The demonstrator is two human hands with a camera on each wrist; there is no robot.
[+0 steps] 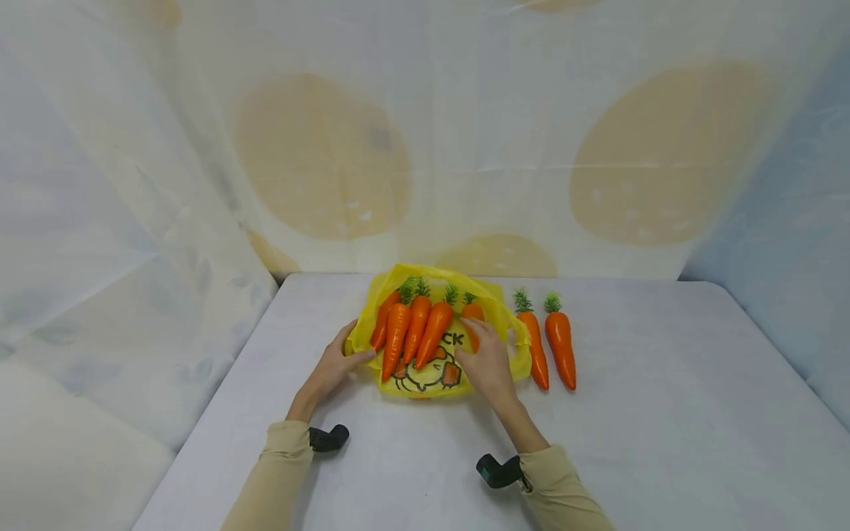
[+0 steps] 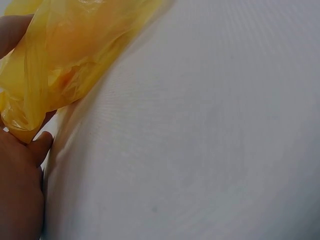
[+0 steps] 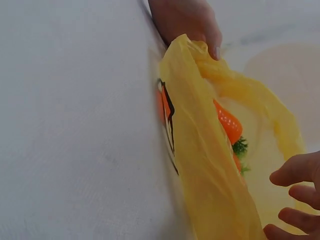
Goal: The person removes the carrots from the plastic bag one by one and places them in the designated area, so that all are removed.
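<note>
A yellow plastic bag (image 1: 425,387) with a black cartoon print lies on the table, its mouth spread wide. Several orange toy carrots (image 1: 396,335) with green tops lie in it, side by side toward the left. At the bag's left edge my left hand (image 1: 337,363) grips the plastic, thumb on the near side. My right hand (image 1: 488,361) is over the right part of the bag, beside another carrot (image 1: 473,313) that it partly covers. In the right wrist view its fingers (image 3: 297,167) are spread and hold nothing.
Two more carrots (image 1: 561,346) lie on the white table (image 1: 664,413) just right of the bag, tops pointing away. Pale patterned cloth (image 1: 465,147) hangs behind the table and along both sides.
</note>
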